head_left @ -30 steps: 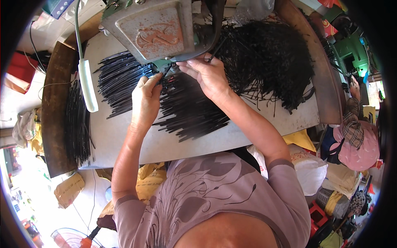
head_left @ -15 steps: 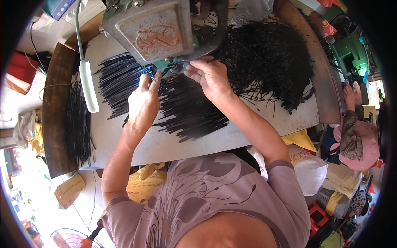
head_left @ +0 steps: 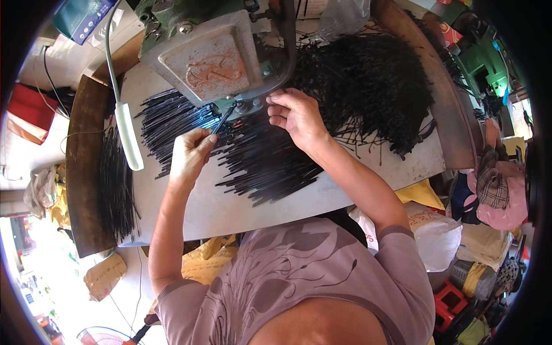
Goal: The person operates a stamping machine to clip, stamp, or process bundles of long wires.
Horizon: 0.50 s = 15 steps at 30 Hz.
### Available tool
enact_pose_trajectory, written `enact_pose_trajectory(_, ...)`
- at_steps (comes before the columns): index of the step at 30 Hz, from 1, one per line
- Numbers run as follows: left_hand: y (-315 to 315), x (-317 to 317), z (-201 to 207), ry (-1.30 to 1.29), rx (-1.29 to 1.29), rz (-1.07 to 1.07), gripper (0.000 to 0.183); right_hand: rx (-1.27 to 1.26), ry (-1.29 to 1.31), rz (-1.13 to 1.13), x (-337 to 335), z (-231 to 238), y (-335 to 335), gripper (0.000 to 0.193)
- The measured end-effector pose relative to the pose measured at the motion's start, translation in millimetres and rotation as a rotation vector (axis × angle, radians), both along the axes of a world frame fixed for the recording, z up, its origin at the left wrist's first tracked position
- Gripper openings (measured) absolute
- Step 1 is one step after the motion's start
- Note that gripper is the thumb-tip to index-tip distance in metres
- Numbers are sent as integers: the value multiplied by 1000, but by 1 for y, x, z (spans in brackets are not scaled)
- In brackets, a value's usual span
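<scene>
Black strips cover most of the grey table, and the work sits at the foot of the green machine at the table's far edge. The left hand is closed in a pinch on one thin black strip, which slants up from the fingers to the machine's working point under its grey plate. The right hand lies just beside that point, fingers curled and partly open, resting on the loose strips; whether it grips one of them I cannot tell.

Sorting by place gives a rough measure of progress. A fanned bundle of straight strips lies to the left of the machine, near the white lamp arm, and another heap spreads in front of the person between the two forearms. A large tangled mass fills the right side of the table, and a further bundle lies on the brown board at the far left. If the right mass is unworked stock and the left fans are finished, my judgement is that a good share is done but much remains. One strip is at the machine now.
</scene>
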<state>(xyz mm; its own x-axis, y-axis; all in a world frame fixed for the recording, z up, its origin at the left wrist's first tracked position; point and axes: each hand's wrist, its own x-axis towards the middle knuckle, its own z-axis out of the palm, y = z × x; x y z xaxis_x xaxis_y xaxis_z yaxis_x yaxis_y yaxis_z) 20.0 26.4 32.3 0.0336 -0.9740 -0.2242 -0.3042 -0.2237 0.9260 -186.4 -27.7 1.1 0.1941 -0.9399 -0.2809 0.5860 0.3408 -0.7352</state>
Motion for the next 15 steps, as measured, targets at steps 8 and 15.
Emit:
enact_pose_trajectory(8, 4, -17, 1, 214, 121, -71, 11, -196, 511, 444, -20, 9, 7, 11)
enact_pose_trajectory(15, 9, -44, 4, 341, 172, -169, 10, -143, 210, 516, -7, 6, 15, 23)
